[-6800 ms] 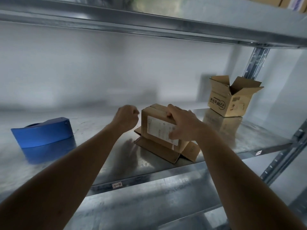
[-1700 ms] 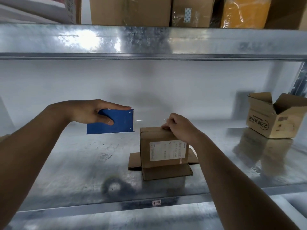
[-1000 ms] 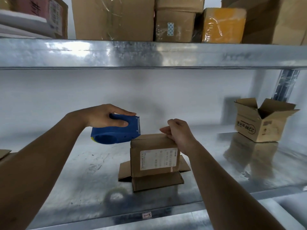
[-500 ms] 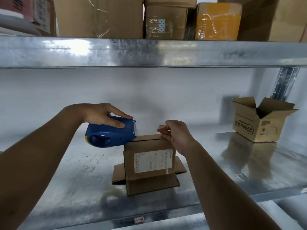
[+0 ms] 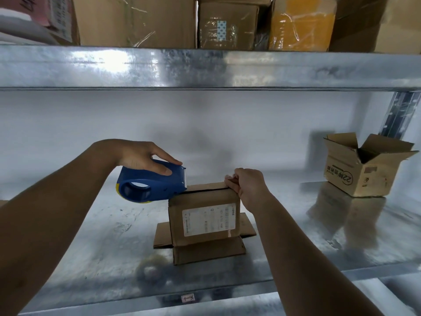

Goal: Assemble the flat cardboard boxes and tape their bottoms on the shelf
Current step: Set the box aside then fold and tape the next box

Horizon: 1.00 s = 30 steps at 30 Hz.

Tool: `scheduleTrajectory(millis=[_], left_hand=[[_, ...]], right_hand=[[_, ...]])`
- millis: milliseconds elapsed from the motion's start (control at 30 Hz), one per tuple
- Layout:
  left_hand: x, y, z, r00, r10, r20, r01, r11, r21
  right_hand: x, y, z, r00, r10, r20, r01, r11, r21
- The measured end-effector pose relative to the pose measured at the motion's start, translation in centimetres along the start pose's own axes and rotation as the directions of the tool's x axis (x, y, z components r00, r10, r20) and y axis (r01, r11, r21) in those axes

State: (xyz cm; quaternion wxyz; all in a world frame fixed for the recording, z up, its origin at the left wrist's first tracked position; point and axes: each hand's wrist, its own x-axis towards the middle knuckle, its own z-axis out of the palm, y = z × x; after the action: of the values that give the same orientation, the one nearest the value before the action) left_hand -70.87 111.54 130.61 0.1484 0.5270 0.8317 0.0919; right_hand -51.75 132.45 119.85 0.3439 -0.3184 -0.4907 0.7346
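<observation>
While the right hand (image 5: 247, 187) pinched the small box's (image 5: 205, 215) top flaps closed, the left hand (image 5: 145, 156) gripped the blue tape dispenser (image 5: 152, 187). Dispenser nose touched the box's top left edge.

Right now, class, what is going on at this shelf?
A person is taping a small cardboard box that stands upside down on a metal shelf, its other flaps splayed beneath it. The left hand holds a blue tape dispenser at the box's upper left edge. The right hand pinches the folded flaps at the upper right corner. The seam still shows as a dark gap. Another open box stands farther right.
</observation>
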Motion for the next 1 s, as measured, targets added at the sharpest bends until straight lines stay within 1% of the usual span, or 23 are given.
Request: scheduleTrajectory(millis=[67, 100, 200, 267, 333, 400, 667, 800, 1000], left_hand=[[0.1, 0.2, 0.0, 1.0, -0.02, 0.011, 0.02, 0.999, 0.035], [0.1, 0.3, 0.0, 1.0, -0.024, 0.016, 0.024, 0.999, 0.048], [0.4, 0.6, -0.1, 0.999, -0.03, 0.029, 0.028, 0.997, 0.068], [0.6, 0.8, -0.3, 0.999, -0.028, 0.042, 0.025, 0.996, 0.084], [0.8, 1.0, -0.4, 0.998, -0.026, 0.054, 0.02, 0.995, 0.098], [1.1, 1.3, -0.5, 0.998, -0.027, 0.062, 0.02, 0.994, 0.108], [1.6, 1.3, -0.5, 0.996, -0.03, 0.087, 0.02, 0.993, 0.12], [1.9, 1.5, -0.6, 0.994, -0.045, 0.098, 0.032, 0.99, 0.135], [2.5, 1.9, -0.8, 0.991, -0.061, 0.119, 0.04, 0.984, 0.172]], right_hand=[[0.3, -0.3, -0.4, 0.998, -0.054, -0.009, 0.051, 0.974, -0.219], [0.3, -0.6, -0.4, 0.997, -0.072, 0.0, 0.069, 0.951, -0.3], [0.6, -1.8, -0.5, 0.996, -0.082, 0.029, 0.085, 0.877, -0.473], [0.6, -2.5, -0.8, 0.998, -0.038, 0.042, 0.055, 0.831, -0.553], [0.6, -2.8, -1.4, 0.997, 0.032, 0.065, 0.008, 0.84, -0.542], [0.8, -2.9, -1.9, 0.994, 0.065, 0.091, -0.007, 0.851, -0.525], [1.4, -2.0, -2.5, 0.992, 0.099, 0.081, -0.053, 0.893, -0.447], [1.6, -1.5, -2.9, 0.991, 0.096, 0.091, -0.047, 0.901, -0.432], [1.3, -0.4, -3.8, 0.984, 0.136, 0.117, -0.074, 0.902, -0.426]])
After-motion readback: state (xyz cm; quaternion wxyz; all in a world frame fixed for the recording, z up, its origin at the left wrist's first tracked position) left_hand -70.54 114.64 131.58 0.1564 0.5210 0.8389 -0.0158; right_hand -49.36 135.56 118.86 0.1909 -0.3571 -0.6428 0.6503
